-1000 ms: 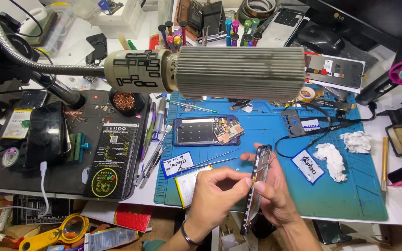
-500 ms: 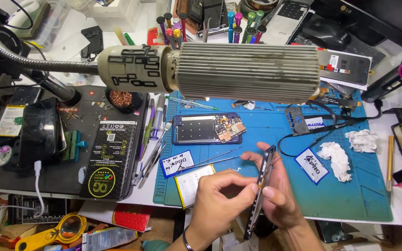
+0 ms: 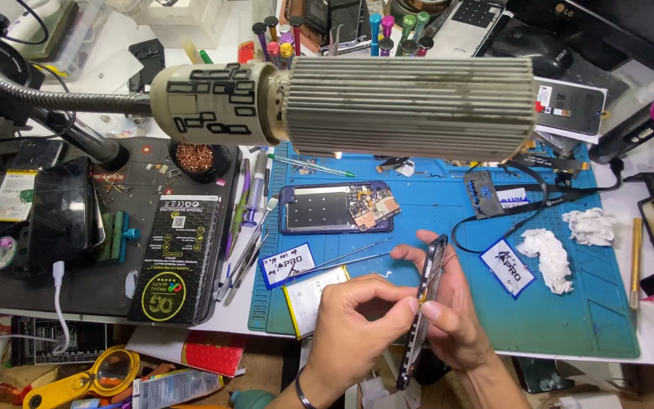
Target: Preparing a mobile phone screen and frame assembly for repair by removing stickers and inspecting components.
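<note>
Nearest me, I see my left hand (image 3: 357, 322) pinching fingers at the edge of a dark phone frame (image 3: 423, 303) gripped edge-on by my right hand (image 3: 456, 318) above the blue mat (image 3: 569, 303), an opened phone (image 3: 338, 208) lying beyond.

Left hand (image 3: 357, 326): fingers bent, tips pinched at the edge of the phone frame (image 3: 422, 303).
Right hand (image 3: 454, 314): cradles the frame from behind — held edge-on, tilted upright.
Blue mat (image 3: 569, 310): under and beyond both hands, on the surface.
Opened phone (image 3: 336, 208): flat on the mat, past the left hand, circuit board showing.
Battery (image 3: 308, 299): just left of the left hand.
White wads (image 3: 546, 254): on the mat, right of the right hand.
Ribbed lamp head (image 3: 406, 97): overhead, well beyond the hands — on a gooseneck.
</note>
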